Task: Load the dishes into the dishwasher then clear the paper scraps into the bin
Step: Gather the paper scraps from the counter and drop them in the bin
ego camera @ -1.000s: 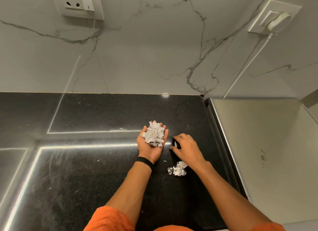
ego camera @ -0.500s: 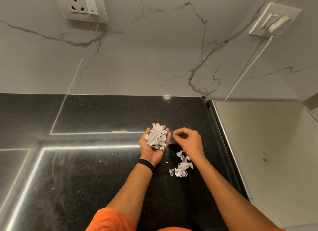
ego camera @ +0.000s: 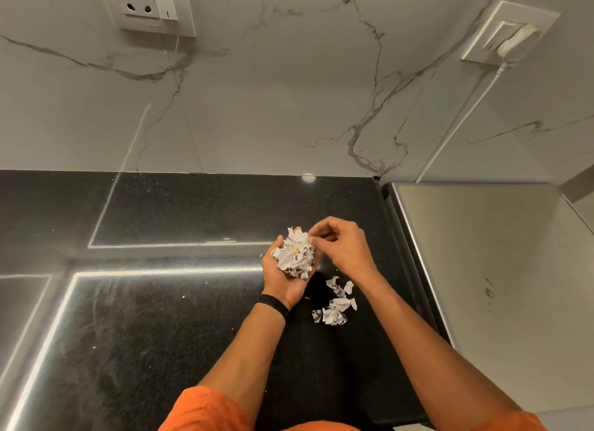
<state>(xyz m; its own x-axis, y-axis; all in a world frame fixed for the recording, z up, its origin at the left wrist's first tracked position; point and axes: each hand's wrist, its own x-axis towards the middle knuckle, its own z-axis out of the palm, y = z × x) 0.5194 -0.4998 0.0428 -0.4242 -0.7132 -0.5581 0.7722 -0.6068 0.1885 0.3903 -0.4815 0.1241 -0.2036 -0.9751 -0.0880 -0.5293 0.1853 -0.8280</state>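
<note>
And there it was: the left hand sat palm up over the black countertop, fingers cupped round a full heap of paper scraps. The right hand hung just right of it, fingers curled, thumb and forefinger pinched on a piece at the heap's far right edge. A cluster of loose scraps lay on the countertop between the two forearms, nearer than both hands. No bin showed, and no dishes, so this read as the gathering stage of the clearing.

The heap looked close to brimming. The sound play was to let the pinch go low and over the middle of the pile, not at its rim, and to keep that cupped palm level. For the cluster left, raking it together with the side of the right hand seemed quicker than picking bit by bit. Pieces pushed right could slip into the seam beside the steel surface, so sweeping leftward looked safer.
</note>
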